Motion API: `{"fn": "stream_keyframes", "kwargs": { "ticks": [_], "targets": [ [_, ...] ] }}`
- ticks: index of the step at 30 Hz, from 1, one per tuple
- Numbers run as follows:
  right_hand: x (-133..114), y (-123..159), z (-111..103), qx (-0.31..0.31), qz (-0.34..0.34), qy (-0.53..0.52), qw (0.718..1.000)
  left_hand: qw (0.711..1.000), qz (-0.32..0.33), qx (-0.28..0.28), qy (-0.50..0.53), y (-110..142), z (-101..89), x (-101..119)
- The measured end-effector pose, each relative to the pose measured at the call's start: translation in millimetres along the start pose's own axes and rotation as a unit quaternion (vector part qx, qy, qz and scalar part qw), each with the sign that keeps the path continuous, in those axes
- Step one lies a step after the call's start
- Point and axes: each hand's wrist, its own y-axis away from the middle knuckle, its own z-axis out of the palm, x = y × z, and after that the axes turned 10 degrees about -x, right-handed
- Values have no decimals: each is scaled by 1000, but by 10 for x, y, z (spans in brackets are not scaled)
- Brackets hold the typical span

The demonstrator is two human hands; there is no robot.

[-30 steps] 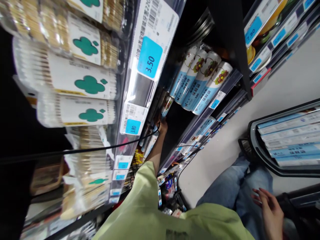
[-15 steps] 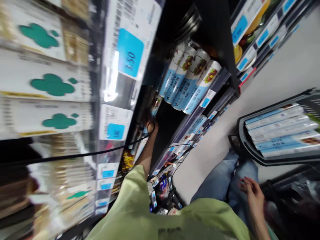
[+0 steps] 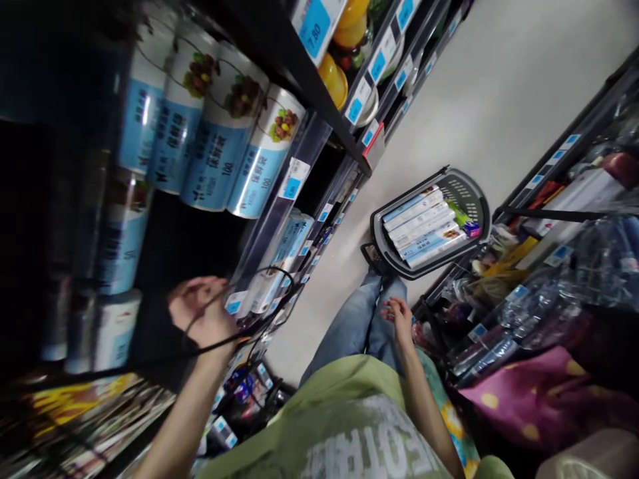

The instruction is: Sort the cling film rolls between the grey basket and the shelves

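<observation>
Right hand (image 3: 398,316) relaxed, empty; left hand (image 3: 204,313) half-curled, apparently empty; cable (image 3: 218,344) crossing there could snag, dislodging nearby rolls (image 3: 214,159).

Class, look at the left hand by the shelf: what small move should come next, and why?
I would probably ease the left hand clear of the black cable before any reach toward the rolls on the shelf. The cable crosses in front of the wrist and could snag, though contact is unclear; the hand itself appears to hold nothing.
</observation>
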Motion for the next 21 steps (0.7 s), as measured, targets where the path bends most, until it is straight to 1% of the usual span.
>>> {"fn": "stream_keyframes", "kwargs": {
  "ticks": [1, 2, 4, 6, 9, 11, 13, 15, 16, 18, 21],
  "targets": [
    [-13, -46, -5, 4, 6, -8, 1000, 999, 10, -12, 34, 191, 97, 1],
    [-24, -99, -10, 10, 12, -15, 1000, 997, 13, -45, 67, 368, 193, 4],
    [-46, -229, -27, 23, 19, -22, 999, 989, 13, -110, 100, 654, 367, 5],
    [-70, -398, -62, 44, 23, -14, 999, 981, -9, -159, 110, 837, 507, -5],
    [-133, -731, -168, 92, 30, 47, 994, 966, -64, -214, 132, 980, 658, -11],
    [-195, -997, -269, 118, 39, 85, 989, 943, -111, -240, 204, 1064, 737, 12],
    [-266, -1279, -379, 131, 53, 96, 985, 902, -174, -253, 304, 1178, 812, 51],
    [-341, -1554, -473, 137, 66, 107, 983, 857, -236, -269, 371, 1322, 887, 82],
    [-378, -1682, -509, 138, 70, 113, 981, 841, -259, -285, 381, 1400, 923, 89],
    [-449, -1914, -554, 140, 73, 127, 979, 821, -285, -327, 370, 1551, 990, 79],
    [-538, -2196, -554, 144, 72, 153, 975, 814, -292, -381, 326, 1735, 1075, 34]
  ]
}}
